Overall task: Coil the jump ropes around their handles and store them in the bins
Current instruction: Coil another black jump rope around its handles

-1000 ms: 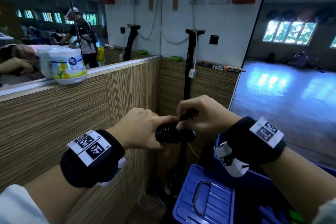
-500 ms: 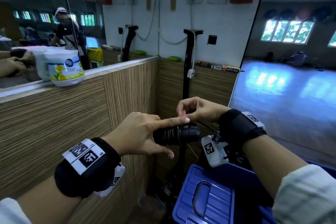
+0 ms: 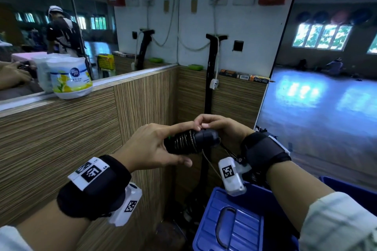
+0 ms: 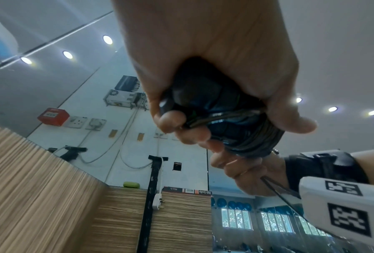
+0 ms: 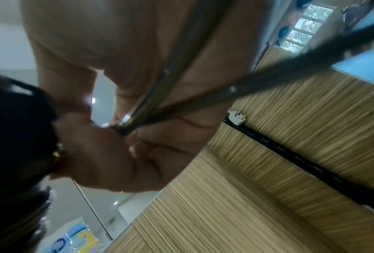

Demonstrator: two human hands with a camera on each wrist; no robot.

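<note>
In the head view my left hand grips a pair of black jump rope handles held level, index finger stretched along the top and thumb underneath. Dark rope coils wrap the handles' middle. My right hand pinches the rope at the top of the handles' right end. The left wrist view shows my fingers curled round the handles and the coils. Loose rope runs down past the right wrist. In the right wrist view two rope strands meet at my right hand's pinch.
A blue plastic bin with a slotted handle sits below my hands. Wood-panelled walls form a corner at left and ahead. A white tub stands on the mirror ledge. A black upright stand with a hanging plug leans in the corner.
My right hand has come off the handle's front and turned over its far end, now pinching the rope on top. My left index finger has straightened along the coils.
</note>
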